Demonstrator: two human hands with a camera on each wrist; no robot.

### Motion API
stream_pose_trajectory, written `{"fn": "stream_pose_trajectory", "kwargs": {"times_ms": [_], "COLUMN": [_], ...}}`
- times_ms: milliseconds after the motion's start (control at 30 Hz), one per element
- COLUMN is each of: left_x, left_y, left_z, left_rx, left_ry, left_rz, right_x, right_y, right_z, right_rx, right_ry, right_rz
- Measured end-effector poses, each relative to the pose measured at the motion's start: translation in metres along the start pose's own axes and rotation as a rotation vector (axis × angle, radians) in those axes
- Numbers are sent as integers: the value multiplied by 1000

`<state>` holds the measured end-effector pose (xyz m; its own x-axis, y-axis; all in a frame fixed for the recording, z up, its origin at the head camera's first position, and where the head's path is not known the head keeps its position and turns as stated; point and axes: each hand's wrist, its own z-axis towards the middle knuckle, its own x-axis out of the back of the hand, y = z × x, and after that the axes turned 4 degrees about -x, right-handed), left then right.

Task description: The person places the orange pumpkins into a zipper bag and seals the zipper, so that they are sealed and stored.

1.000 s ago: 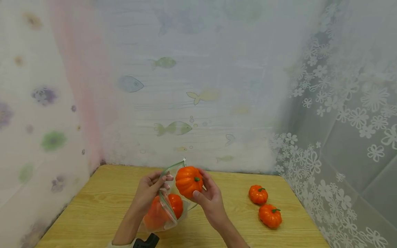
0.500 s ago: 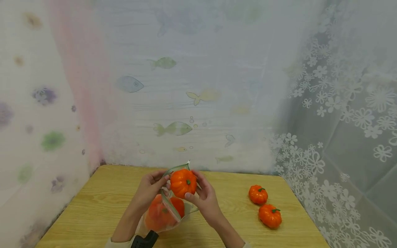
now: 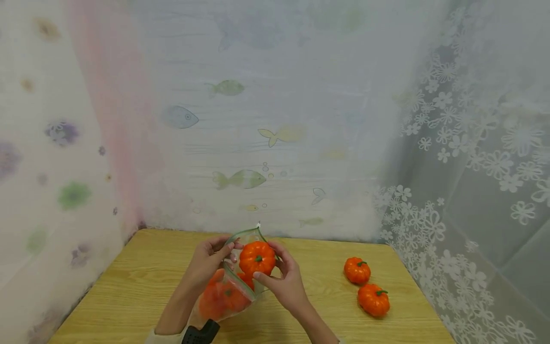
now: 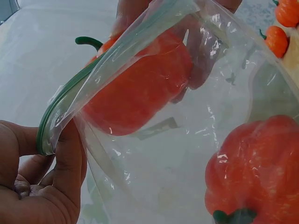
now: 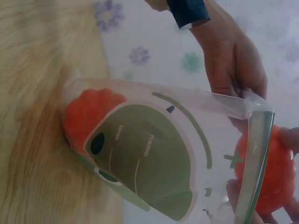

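My left hand pinches the green-edged rim of a clear zip bag, between thumb and fingers. A small orange pumpkin with a green stem is held in my right hand, at the bag's mouth. In the left wrist view this pumpkin lies mostly behind the clear film, its stem poking out above the green zip edge. Further down in the bag sit orange pumpkins, blurred by the plastic. On the right wrist view's side, the bag carries a large green printed panel.
Two more orange pumpkins, one farther back and one nearer, rest on the right of the wooden table. Patterned curtains hang behind the table and along both sides.
My right hand has brought the pumpkin slightly left and down, from beside the bag's rim into its mouth. My left hand keeps its pinch. The two pumpkins at right have not moved.
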<state>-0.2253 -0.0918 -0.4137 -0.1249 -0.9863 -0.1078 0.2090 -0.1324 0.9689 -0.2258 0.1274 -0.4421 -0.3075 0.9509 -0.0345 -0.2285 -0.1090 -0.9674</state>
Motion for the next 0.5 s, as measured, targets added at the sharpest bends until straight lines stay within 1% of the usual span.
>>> {"fn": "stream_pose_trajectory", "kwargs": {"times_ms": [300, 500], "left_x": [-3, -5], "left_y": [-2, -1], "left_z": [5, 6], "left_rx": [4, -1], "left_ry": [13, 13], "left_rz": [47, 56], "right_x": [-7, -13], "right_y": [-1, -3], "right_z": [8, 13], "right_rx": [-12, -3], "right_ry": [16, 15], "right_rz": [-146, -233]}}
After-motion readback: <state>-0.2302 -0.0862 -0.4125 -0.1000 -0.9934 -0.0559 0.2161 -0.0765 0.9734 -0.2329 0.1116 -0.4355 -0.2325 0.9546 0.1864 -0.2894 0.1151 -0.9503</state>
